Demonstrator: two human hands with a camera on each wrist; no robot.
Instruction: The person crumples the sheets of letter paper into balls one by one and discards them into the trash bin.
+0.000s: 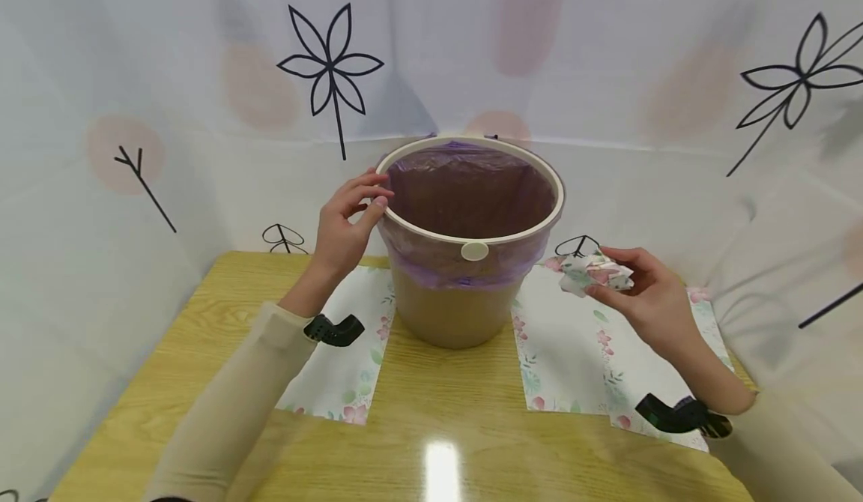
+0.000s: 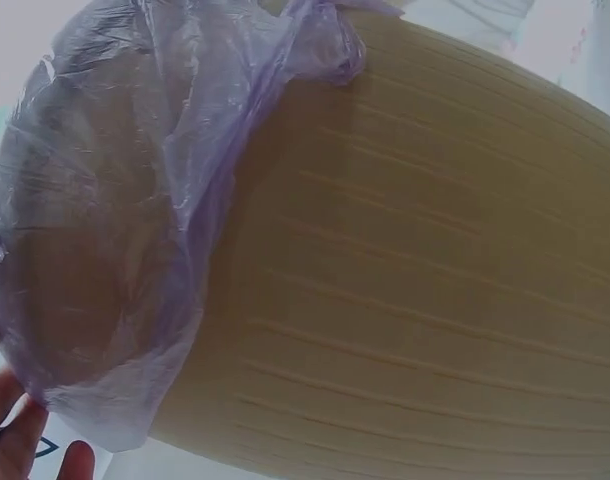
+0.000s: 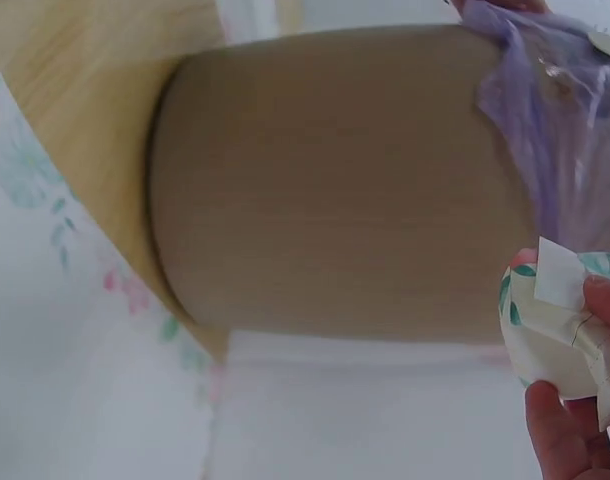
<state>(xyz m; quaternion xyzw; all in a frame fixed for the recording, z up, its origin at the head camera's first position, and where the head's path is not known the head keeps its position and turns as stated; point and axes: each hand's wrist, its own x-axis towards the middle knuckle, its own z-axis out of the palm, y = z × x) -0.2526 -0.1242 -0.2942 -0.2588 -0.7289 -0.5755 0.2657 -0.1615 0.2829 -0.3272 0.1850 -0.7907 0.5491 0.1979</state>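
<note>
A beige trash can [image 1: 448, 315] lined with a translucent purple trash bag [image 1: 465, 273] stands upright on the table. My left hand [image 1: 347, 221] grips the left side of its pale rim [image 1: 431, 230], fingertips at the edge and thumb just below them. In the left wrist view, fingers [image 2: 20, 440] show beside the bag at the lower left. To the right of the can, my right hand [image 1: 650, 300] holds a crumpled floral paper [image 1: 593, 272] between thumb and fingers, apart from the can. The same crumpled paper [image 3: 550, 330] appears close up in the right wrist view.
One flat floral sheet [image 1: 337, 367] lies left of the can, partly under my left forearm. Overlapping floral sheets [image 1: 566, 360] lie on the right. The wooden table [image 1: 445, 404] meets a patterned white curtain [image 1: 431, 60] behind the can.
</note>
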